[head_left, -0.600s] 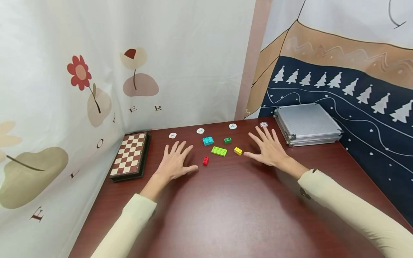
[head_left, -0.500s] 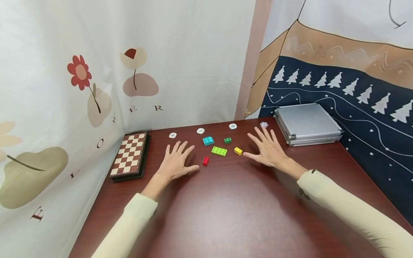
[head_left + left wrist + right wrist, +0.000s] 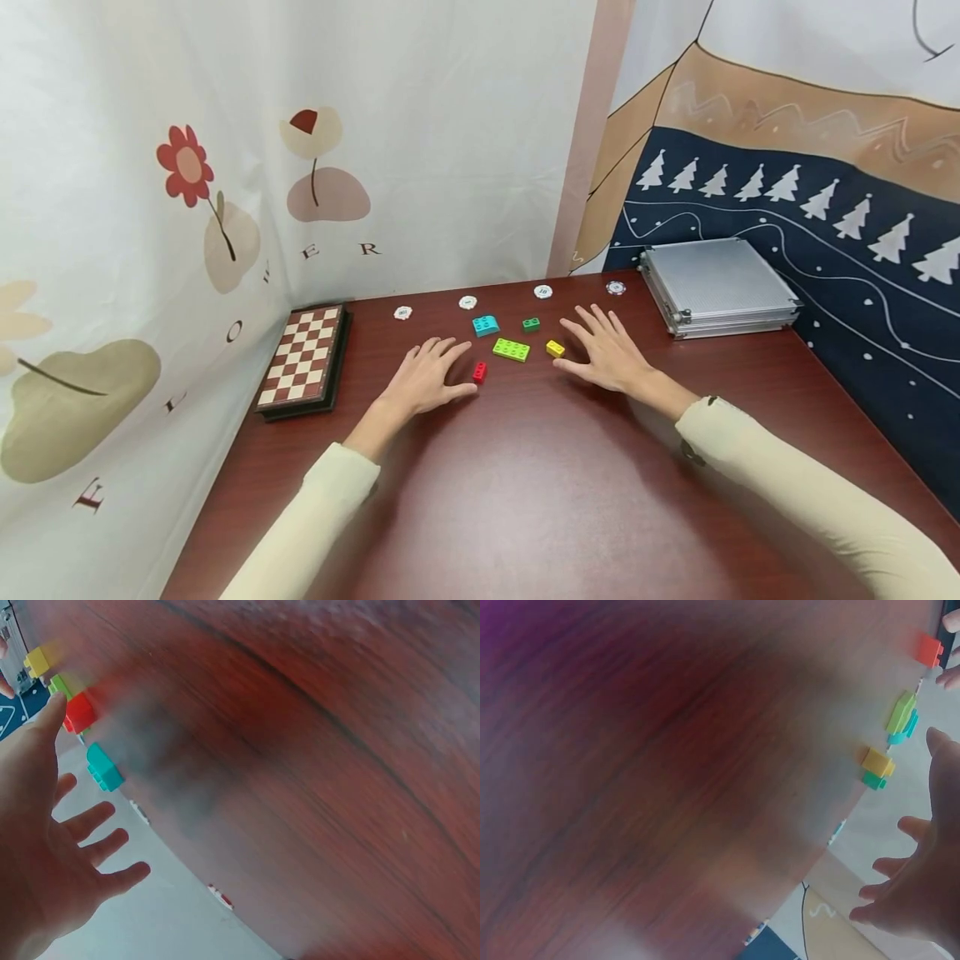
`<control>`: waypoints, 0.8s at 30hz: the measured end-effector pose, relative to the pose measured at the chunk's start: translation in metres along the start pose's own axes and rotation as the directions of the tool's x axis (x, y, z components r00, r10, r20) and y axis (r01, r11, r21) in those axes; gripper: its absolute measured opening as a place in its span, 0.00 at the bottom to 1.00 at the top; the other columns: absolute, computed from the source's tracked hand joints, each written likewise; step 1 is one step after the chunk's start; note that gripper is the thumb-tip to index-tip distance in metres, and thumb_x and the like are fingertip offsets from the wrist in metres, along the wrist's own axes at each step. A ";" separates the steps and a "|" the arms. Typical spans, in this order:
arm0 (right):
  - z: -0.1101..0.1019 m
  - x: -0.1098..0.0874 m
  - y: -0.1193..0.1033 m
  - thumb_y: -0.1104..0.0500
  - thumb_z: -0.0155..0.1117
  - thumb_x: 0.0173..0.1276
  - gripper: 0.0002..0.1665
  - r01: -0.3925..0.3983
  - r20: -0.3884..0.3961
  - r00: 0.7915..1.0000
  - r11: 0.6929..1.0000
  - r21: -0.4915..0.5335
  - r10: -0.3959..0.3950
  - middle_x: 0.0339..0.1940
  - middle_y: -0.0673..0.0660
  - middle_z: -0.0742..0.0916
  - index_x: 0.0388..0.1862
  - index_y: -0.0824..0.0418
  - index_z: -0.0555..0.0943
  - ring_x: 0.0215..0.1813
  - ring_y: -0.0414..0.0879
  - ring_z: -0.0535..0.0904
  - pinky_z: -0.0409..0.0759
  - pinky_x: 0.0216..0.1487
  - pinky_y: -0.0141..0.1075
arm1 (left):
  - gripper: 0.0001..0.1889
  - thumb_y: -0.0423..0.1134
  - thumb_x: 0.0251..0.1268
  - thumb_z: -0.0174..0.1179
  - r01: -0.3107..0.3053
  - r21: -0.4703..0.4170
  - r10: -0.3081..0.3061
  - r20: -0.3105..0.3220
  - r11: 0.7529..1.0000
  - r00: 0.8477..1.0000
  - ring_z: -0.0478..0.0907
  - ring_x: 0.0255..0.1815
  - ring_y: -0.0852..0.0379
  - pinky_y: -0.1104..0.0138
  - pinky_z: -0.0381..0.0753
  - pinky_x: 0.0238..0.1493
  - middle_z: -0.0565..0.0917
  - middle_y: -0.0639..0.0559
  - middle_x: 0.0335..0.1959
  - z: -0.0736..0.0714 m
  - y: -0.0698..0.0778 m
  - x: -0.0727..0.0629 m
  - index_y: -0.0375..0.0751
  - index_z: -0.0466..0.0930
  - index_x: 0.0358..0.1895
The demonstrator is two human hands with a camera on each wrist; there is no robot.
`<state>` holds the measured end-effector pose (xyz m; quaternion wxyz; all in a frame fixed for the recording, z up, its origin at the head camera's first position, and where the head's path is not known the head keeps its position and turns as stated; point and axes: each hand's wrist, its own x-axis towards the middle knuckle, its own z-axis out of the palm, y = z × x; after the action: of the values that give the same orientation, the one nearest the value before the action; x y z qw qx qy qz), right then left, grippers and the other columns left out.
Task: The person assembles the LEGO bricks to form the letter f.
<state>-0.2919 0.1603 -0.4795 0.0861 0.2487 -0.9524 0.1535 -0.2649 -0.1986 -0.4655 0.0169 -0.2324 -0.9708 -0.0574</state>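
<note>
Both hands hover over a dark red-brown table with fingers spread and nothing held. My left hand (image 3: 426, 378) is just left of a small red brick (image 3: 480, 372), its thumb close to the brick. Beside a yellow brick (image 3: 555, 348) is my right hand (image 3: 606, 350), thumb and index nearest to it. Between the hands lie a lime-green brick (image 3: 511, 349), a blue brick (image 3: 485, 325) and a small dark green brick (image 3: 531, 324), all apart from one another. In the left wrist view, the thumb tip overlaps the lime-green brick (image 3: 60, 685) near the red brick (image 3: 80, 712).
Several poker chips (image 3: 543, 292) lie in a row along the table's back edge. A chessboard box (image 3: 303, 357) stands at the left. Silver metal cases (image 3: 722, 283) are stacked at the back right. Printed curtains (image 3: 450, 150) hang behind the table.
Both hands have moved inward towards the bricks, the left one to the right and the right one to the left. The bricks stay where they were on the table.
</note>
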 end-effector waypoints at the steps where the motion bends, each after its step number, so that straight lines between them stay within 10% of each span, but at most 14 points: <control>1: 0.000 0.001 -0.001 0.30 0.65 0.68 0.49 0.003 0.003 1.000 1.000 0.015 -0.003 0.81 0.67 0.66 0.79 0.56 0.70 0.82 0.68 0.54 0.49 0.78 0.65 | 0.45 0.70 0.64 0.64 0.000 -0.019 0.000 0.005 1.000 1.000 0.63 0.77 0.40 0.37 0.63 0.72 0.70 0.43 0.76 0.000 0.001 0.001 0.53 0.66 0.80; 24: 0.009 0.015 -0.003 0.49 0.74 0.71 0.30 0.023 0.040 0.999 0.977 0.213 -0.032 0.53 0.61 0.87 0.66 0.62 0.82 0.54 0.53 0.82 0.82 0.54 0.51 | 0.30 0.53 0.65 0.73 0.027 -0.333 -0.004 0.068 0.943 0.998 0.70 0.69 0.43 0.40 0.70 0.67 0.78 0.46 0.67 0.008 0.006 0.009 0.52 0.80 0.69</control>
<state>-0.3037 0.1479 -0.4840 0.0405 0.2730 -0.9287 0.2478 -0.2702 -0.1883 -0.4719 -0.0551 -0.2261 -0.9489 -0.2132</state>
